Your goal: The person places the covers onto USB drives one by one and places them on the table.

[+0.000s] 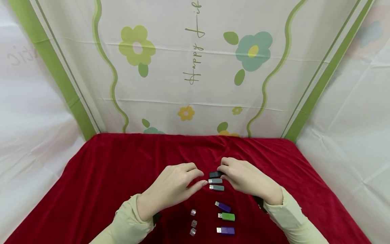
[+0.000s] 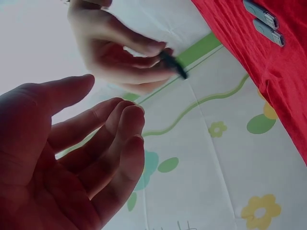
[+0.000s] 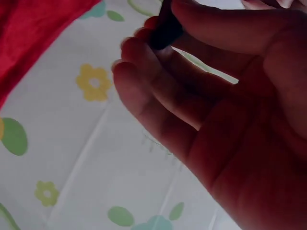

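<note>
My right hand pinches a black USB stick between thumb and fingers. In the left wrist view the black stick pokes out past the fingertips, held off the cloth. My left hand is opposite, with fingers gently bent and a gap between thumb and fingertips; nothing is in it. Beneath and between the hands, two grey USB sticks lie side by side on the red cloth, metal plugs facing left. The right wrist view shows the black stick only partly, as the thumb covers some of it.
Nearer me lie a purple USB stick, a green one and a second purple one, plugs bare. To their left sit three small clear caps in a column. A flowered white curtain stands behind the table.
</note>
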Demonstrator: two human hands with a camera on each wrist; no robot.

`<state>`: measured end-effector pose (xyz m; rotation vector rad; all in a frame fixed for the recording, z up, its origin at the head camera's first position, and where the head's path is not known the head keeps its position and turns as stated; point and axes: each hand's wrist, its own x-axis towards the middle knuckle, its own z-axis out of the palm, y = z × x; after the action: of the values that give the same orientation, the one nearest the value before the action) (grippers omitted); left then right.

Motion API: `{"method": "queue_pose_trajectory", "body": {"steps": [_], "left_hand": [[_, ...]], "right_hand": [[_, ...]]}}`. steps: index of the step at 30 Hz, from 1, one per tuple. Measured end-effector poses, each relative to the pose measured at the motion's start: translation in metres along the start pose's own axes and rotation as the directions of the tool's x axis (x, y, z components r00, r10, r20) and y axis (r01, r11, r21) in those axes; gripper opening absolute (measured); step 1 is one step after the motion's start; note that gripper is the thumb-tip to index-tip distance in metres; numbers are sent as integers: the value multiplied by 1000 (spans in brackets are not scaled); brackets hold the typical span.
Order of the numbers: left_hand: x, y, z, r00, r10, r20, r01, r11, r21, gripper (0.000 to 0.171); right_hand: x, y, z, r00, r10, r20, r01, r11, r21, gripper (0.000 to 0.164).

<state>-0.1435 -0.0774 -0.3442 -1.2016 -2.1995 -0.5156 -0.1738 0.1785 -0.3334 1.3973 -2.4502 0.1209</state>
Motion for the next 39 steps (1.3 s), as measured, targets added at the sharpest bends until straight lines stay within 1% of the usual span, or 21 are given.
{"method": "queue_pose_trajectory", "body": {"steps": [3,5,7,10,12,14,16,19,23,28,33,39], "left_hand": [[-1,-1,0,1000,-5,10,5,1000,-1,14],[-1,-1,0,1000,-8,15,8,1000,-5,13],[-2,-2,1,1000,-9,19,9,1000,-3,12],[-3,-3,2,1000,-9,27,9,1000,0,11],[-3,-2,3,999,-8,31,7,1000,4,10],[-3,-2,3,999,-6,36,6,1000,3,10],[-3,-2,4,999,-6,40,6,1000,3,9],[-2,-1,5,999,-7,50,7,1000,5,9],[-2,-1,5,998,-13,63,13,1000,7,9],[-3,-1,4,997,-23,79,22,1000,4,10],[-3,0,2,995,-31,93,31,999,-5,10],[-3,2,1,996,-25,90,25,1000,-2,10]], "right_hand": [[1,3,8,999,11,51,-12,1000,13,17],[2,4,14,998,8,62,-9,1000,22,17],[0,4,21,999,-9,54,8,1000,21,15],[-5,5,33,998,-60,19,60,998,5,15],[-11,5,42,996,-92,-3,91,996,-14,18],[-18,5,51,994,-107,-17,107,994,-30,21],[-24,4,59,993,-113,-17,112,992,-52,21],[-31,1,67,992,-122,12,123,988,-89,20],[-32,-2,71,991,-118,61,125,985,-119,17],[-28,-4,70,995,-86,56,92,987,-132,18],[-28,-5,73,993,-91,72,100,985,-143,17],[-31,-7,78,993,-71,98,86,984,-155,20]]}}
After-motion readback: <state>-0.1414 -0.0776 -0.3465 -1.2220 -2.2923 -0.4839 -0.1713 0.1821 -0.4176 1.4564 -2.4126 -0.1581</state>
